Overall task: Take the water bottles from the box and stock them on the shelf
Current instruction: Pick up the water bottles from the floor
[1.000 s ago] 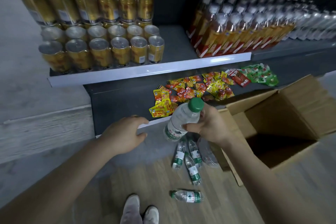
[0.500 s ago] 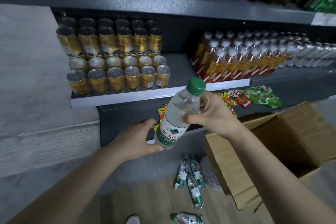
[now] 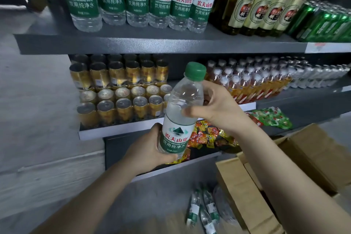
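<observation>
- Water bottle (image 3: 181,112) held in both hands, in front of the shelving, level with the middle shelf and below the upper shelf (image 3: 152,43).
- Left hand (image 3: 150,150) wraps the lower body from the left and behind, fingers closed over the base end; part of the green label is covered.
- Right hand (image 3: 212,108) grips the clear upper body just under the shoulder, thumb across the front, fingers behind. Both hands closed on the bottle.
- Bottle: clear ribbed plastic, roughly cylindrical, tapering to a narrow neck; smooth green screw cap (image 3: 195,71); white-and-green wrap label with red characters.
- Long axis near upright, tilted slightly; cap end points up and to the right, base down and to the left.
- Upper shelf is dark grey and matte; a row of matching stocked bottles (image 3: 136,0) stands upright along its front, labels facing out. Green glass bottles (image 3: 266,5) stand just to the right of them.
- Middle shelf: gold cans (image 3: 121,91), metallic, stacked two tiers.
- Cardboard box (image 3: 275,176) sits lower right, brown, flaps open, near the right forearm.
- Loose bottles (image 3: 203,209) lie on their sides on the floor just beside the box; blurred, count unclear.
</observation>
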`<state>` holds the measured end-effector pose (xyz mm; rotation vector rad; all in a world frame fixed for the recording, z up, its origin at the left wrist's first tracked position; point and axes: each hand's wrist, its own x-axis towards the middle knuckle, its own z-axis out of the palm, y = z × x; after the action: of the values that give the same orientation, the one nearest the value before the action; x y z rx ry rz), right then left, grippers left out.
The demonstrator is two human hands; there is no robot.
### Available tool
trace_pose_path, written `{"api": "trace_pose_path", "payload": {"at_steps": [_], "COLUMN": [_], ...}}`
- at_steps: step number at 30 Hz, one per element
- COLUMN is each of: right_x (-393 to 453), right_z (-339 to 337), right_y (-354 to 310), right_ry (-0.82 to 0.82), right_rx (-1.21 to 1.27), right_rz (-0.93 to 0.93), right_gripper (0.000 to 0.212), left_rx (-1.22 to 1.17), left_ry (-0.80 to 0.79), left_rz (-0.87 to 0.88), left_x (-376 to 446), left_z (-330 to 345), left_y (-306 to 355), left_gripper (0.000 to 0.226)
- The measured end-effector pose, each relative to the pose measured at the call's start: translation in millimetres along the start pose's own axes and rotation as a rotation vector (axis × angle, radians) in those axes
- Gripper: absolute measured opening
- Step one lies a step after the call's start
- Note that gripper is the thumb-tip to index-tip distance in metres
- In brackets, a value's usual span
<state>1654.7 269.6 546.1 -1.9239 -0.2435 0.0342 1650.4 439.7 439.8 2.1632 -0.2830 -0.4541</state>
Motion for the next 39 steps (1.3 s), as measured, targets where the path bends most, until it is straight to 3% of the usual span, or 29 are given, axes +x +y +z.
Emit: {"api": "trace_pose_path", "payload": {"at_steps": [11, 17, 26, 32, 39], "right_x": [19.9, 37.7, 74.5, 102.6, 135.2], "right_z": [8.1, 7.4, 4.0, -5.6, -27.8], "right_y": [-25.8, -40.4, -58.1, -60.1, -69.8], "right_ry": [0.1, 0.142, 0.202, 0.24, 0.237], "right_rx": [0.078, 0.063, -0.029, -0.042, -0.055], "right_rz": [-0.063, -0.11, -0.185, -0.209, -0.274], "right_gripper": [0.054, 0.043, 0.04, 0.031, 0.034], "left_rx": [-0.128, -0.146, -0.112, 0.04, 0.052], "left_ry": [0.169, 0.277, 0.282, 0.226, 0.277], "left_rz": [0.025, 0.077, 0.08, 0.042, 0.028], "left_x": [11.8, 16.6, 34.1, 52.3, 69.4], "left_z": [-21.4, -41.3, -70.3, -94.3, -118.6], "left_y": [9.9, 27.2, 43.5, 61.2, 82.4], "left_gripper": [0.081, 0.067, 0.07, 0.09, 0.047]}}
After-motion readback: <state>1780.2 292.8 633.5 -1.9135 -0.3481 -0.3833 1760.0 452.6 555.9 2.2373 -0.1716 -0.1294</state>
